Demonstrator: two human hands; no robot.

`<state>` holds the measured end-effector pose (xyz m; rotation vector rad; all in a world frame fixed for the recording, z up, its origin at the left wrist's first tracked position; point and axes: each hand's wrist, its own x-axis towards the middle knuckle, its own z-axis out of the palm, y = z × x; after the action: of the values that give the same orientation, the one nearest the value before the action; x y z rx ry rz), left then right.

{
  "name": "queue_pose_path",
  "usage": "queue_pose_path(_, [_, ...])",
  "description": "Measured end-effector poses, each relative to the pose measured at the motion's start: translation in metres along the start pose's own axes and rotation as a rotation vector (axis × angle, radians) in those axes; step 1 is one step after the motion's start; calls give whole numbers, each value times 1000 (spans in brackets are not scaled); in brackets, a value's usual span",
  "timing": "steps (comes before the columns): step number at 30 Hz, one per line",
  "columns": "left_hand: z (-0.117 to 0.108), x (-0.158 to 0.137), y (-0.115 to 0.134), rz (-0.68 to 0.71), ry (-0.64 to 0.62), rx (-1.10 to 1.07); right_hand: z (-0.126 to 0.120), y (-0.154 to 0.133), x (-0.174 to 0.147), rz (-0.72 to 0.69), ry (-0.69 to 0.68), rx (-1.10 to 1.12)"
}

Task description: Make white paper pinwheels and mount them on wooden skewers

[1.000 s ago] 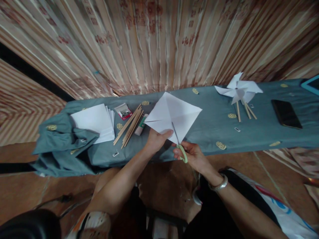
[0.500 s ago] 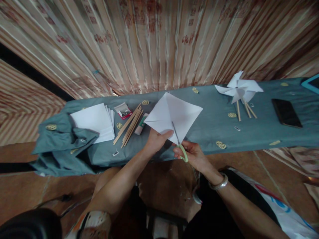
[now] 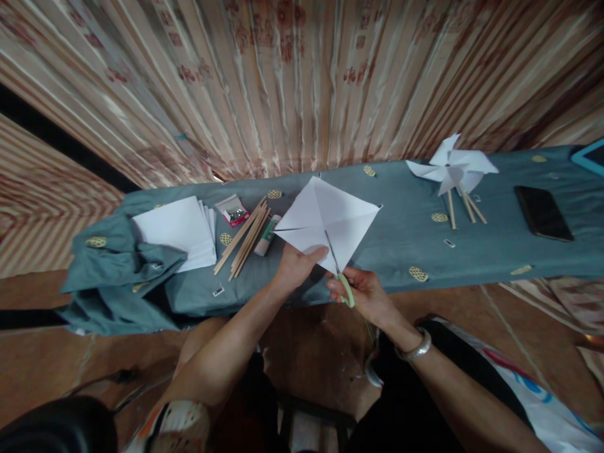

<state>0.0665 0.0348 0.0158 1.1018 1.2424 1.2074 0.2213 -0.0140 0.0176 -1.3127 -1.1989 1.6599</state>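
A creased square of white paper is held up over the near edge of the cloth-covered table, one corner toward me. My left hand pinches its lower left side, thumb on top and fingers hidden beneath. A slit runs in from the paper's left corner. My right hand is closed around the green handle of a pair of scissors. Their blades lie at the near corner, along the crease that points to the middle of the sheet.
Left of the paper lie a glue stick, several wooden sticks, a small box of metal pins and a stack of white paper. Paper pinwheels on sticks and a dark phone are on the right. A curtain hangs behind.
The paper's right corner has shifted slightly left and down, and the slit at its left corner looks a little wider. Both hands stay nearly in place.
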Motion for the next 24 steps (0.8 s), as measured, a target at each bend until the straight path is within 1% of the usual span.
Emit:
queue_pose_path(5, [1, -1, 0, -11, 0, 0, 0, 3, 0, -16, -12, -4])
queue_pose_path(8, [-1, 0, 3, -11, 14, -20, -5, 4, -2, -9, -81, -43])
queue_pose_path(11, [-6, 3, 7, -3, 50, -57, -12, 4, -4, -7, -175, -149])
queue_pose_path(15, [-14, 11, 9, -12, 105, -69, -30, -3, -6, 47, -237, -208])
queue_pose_path(19, [-20, 14, 6, -31, 100, -41, -60, -16, -5, 116, -253, -189])
queue_pose_path(20, [-22, 14, 6, -25, 96, -38, -69, -19, -4, 120, -250, -187])
queue_pose_path(22, [-23, 12, 5, -13, 81, -35, -84, -24, -4, 79, -191, -199])
queue_pose_path(24, [-23, 10, 4, -8, 40, -19, -94, -26, -2, 15, -60, -180])
